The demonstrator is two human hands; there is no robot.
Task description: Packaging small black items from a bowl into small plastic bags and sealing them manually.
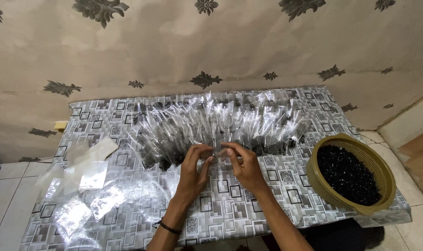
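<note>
Pinching a small clear plastic bag (217, 153) between them, the left hand (193, 171) and the right hand (245, 167) meet near the middle of the frame, fingertips closed narrowly on the bag's top edge from either side. The bag sits just in front of a broad spread of filled clear packets (220, 123) laid in overlapping rows across the upper centre of the low table (230, 209), each holding a small dark clump at its lower end. What is inside the pinched bag cannot be told; it is too small and glossy to read. A black band circles the left wrist. At the right of the frame, an olive-green plastic basket (383, 172) stands at the table's edge, filled with small black pieces (348, 174). At the left of the frame lie loose empty bags (88, 179), flat and scattered on the patterned tablecloth. The grip is a light one on slippery film, so the likeliest trouble seems to be the bag slipping or tilting and letting its contents spill among the rows just beside it. A careless elbow or sleeve could also disturb the overlapping packets, which look easily shifted. The basket sits close to the table's right edge and looks as if a knock could tip it onto the tiled floor (6, 204).
</note>
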